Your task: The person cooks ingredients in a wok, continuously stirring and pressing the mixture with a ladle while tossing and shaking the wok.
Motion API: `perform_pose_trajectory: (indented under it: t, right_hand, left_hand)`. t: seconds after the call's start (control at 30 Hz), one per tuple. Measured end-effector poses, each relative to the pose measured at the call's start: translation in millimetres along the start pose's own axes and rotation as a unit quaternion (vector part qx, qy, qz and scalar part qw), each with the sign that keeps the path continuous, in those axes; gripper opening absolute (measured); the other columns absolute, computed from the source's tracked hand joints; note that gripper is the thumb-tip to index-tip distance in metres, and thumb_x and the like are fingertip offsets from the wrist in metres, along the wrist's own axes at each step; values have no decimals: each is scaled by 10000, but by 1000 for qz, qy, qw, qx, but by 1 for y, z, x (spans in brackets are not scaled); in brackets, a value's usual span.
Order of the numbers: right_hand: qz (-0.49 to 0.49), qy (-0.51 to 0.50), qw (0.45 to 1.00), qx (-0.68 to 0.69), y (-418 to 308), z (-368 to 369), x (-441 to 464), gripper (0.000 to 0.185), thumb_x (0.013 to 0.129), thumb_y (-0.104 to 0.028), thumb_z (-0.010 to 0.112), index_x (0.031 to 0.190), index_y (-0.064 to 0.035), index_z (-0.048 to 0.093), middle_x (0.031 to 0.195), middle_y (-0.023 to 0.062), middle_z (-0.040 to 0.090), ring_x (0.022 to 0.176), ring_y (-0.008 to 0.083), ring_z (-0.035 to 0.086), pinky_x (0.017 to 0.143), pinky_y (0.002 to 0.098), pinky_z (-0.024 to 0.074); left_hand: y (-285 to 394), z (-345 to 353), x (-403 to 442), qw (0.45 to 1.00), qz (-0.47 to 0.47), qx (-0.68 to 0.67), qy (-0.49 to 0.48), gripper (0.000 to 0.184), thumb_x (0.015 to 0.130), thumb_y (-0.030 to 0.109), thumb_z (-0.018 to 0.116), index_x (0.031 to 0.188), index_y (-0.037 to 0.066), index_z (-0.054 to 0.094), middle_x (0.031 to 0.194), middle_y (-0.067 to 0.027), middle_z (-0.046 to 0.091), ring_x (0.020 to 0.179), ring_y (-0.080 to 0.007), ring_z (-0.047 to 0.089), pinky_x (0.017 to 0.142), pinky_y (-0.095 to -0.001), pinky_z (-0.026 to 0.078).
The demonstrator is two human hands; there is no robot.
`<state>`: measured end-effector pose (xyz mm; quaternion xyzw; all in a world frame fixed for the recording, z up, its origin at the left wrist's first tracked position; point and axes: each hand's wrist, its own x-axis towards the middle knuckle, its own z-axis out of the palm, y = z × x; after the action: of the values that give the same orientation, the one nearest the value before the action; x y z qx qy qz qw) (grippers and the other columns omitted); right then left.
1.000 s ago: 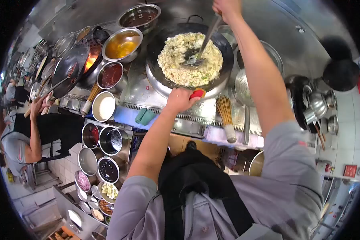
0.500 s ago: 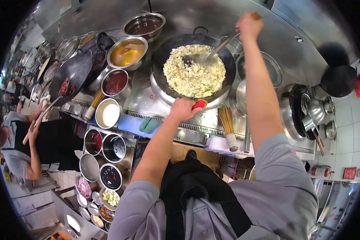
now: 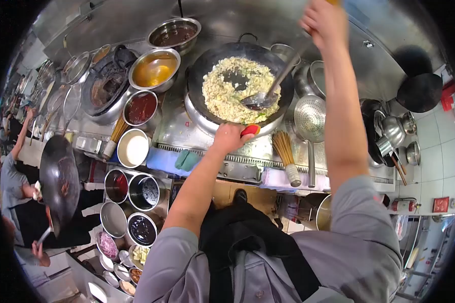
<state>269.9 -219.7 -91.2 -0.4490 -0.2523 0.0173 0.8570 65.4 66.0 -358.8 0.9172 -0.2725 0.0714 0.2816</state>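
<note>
A large black wok (image 3: 197,108) sits on the burner, full of fried rice (image 3: 220,101) with bits of green and pale egg. My left hand (image 3: 229,137) is closed at the wok's near edge, around its handle, with a red and yellow grip cover (image 3: 250,130) poking out beside the fingers. High at the upper right, my right hand (image 3: 327,25) is wrapped round the upper end of a long-handled ladle (image 3: 260,100). The ladle's bowl rests in the rice at the wok's right side. A bare dark patch of wok shows in the middle of the rice.
Left of the wok stand bowls of amber oil (image 3: 154,69), red sauce (image 3: 140,108) and white powder (image 3: 133,148). A bamboo brush (image 3: 286,156) and a perforated skimmer (image 3: 309,121) lie to the right. At far left, a co-worker (image 3: 20,187) holds a tilted wok (image 3: 59,182) off the stove.
My right hand has risen, and the ladle bowl has swept to the wok's near right, widening the bare patch. The co-worker has lifted the other wok off its burner and turned away.
</note>
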Motion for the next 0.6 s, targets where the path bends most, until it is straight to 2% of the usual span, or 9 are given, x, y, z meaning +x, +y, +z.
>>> perform_pose_trajectory:
  t: [0.03, 0.1, 0.17, 0.27, 0.37, 0.4, 0.43, 0.5, 0.6]
  right_hand:
    - [-69, 74, 991, -84, 27, 46, -33, 266, 947, -125, 561, 715, -142, 432, 550, -62, 362, 444, 61, 342, 430, 264, 260]
    - [-156, 258, 913, -275, 83, 142, -100, 291, 935, -64, 583, 708, -137, 417, 542, -50, 385, 438, 55, 333, 429, 263, 261]
    - [-180, 218, 926, -249, 99, 127, -107, 331, 901, 7, 619, 698, -128, 395, 530, -27, 404, 429, 59, 344, 419, 261, 275]
    - [-205, 223, 927, -221, 58, 195, -126, 335, 902, 12, 609, 683, -107, 386, 531, -22, 400, 441, 75, 394, 418, 257, 318]
    - [-185, 192, 928, -259, 116, 182, -165, 325, 923, -5, 584, 682, -93, 385, 537, -13, 417, 453, 78, 421, 436, 256, 338]
    - [-328, 176, 846, -382, 136, 107, -143, 263, 889, -3, 627, 707, -96, 461, 552, -20, 476, 527, 43, 472, 449, 220, 334]
    - [-296, 220, 891, -266, 119, 98, -131, 279, 890, -2, 625, 707, -101, 439, 546, -18, 468, 509, 54, 475, 450, 223, 352]
    - [-281, 299, 896, -168, 95, 80, -128, 311, 911, -22, 609, 693, -107, 404, 539, -19, 467, 479, 67, 479, 431, 230, 362]
    - [-277, 347, 870, -214, 117, 133, -163, 324, 946, -110, 607, 707, -104, 389, 508, 3, 464, 406, 94, 436, 389, 257, 348]
  left_hand:
    - [0, -1, 1, 1000, 5, 1, -9, 475, 829, 530, 657, 752, 61, 670, 688, -155, 638, 680, -373, 630, 636, -460, 503]
    - [-6, 4, 3, 999, 32, -23, -7, 484, 828, 535, 655, 762, 56, 674, 682, -160, 637, 667, -378, 629, 630, -461, 503]
    - [-6, 4, 5, 999, 10, 5, -44, 500, 829, 550, 647, 771, 55, 679, 684, -163, 637, 669, -379, 629, 629, -466, 501]
    - [-7, -5, 6, 999, 11, -16, -40, 463, 862, 512, 623, 754, 65, 669, 706, -160, 639, 699, -375, 629, 662, -467, 498]
    - [-20, -14, 7, 996, 27, -53, -73, 432, 882, 475, 609, 737, 70, 642, 721, -158, 640, 725, -368, 630, 679, -468, 489]
    - [-22, -16, 6, 991, 20, -79, -110, 419, 890, 458, 605, 728, 72, 625, 726, -158, 639, 733, -365, 628, 684, -472, 479]
    - [-17, -13, 3, 990, 27, -80, -115, 419, 890, 458, 605, 728, 72, 625, 726, -158, 639, 733, -365, 628, 684, -472, 479]
    - [-4, -6, -7, 998, 49, -22, 34, 394, 899, 439, 599, 741, 79, 627, 725, -153, 639, 728, -358, 620, 688, -460, 450]
    - [-14, -2, 7, 998, 62, 7, -24, 414, 924, 461, 544, 767, 93, 650, 733, -136, 649, 725, -332, 620, 712, -444, 422]
